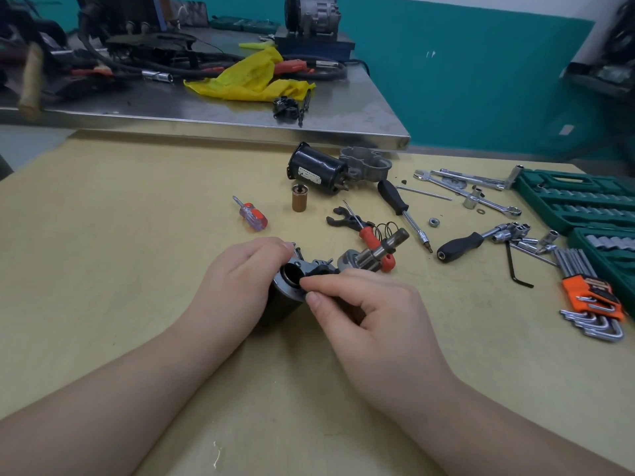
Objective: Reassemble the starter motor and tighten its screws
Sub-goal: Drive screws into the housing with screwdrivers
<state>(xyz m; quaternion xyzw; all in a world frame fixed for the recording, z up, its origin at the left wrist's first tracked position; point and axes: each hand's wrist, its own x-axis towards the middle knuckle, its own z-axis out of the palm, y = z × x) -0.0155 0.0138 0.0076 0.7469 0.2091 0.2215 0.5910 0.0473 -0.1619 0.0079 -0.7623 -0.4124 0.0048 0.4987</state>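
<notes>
A black cylindrical motor housing (283, 302) stands tilted on the yellow table (137, 235), its open round end facing up. My left hand (240, 273) grips its left side. My right hand (364, 304) pinches a small dark part at the housing's rim, thumb and forefinger together. Just behind, a metal bracket with small screws (318, 263) touches the housing. The armature shaft with gear (374, 250) lies to the right. A second black motor body (318, 170) with a grey cast end housing (366, 163) lies farther back, beside a brass-coloured cylinder (299, 198).
A small orange screwdriver (252, 214), a black fork lever (345, 219), springs (386, 230), a black-handled driver (400, 206), a ratchet handle (462, 245), wrenches (470, 192), hex keys (591, 297) and green socket cases (577, 201) crowd the right side. A steel bench (206, 111) stands behind.
</notes>
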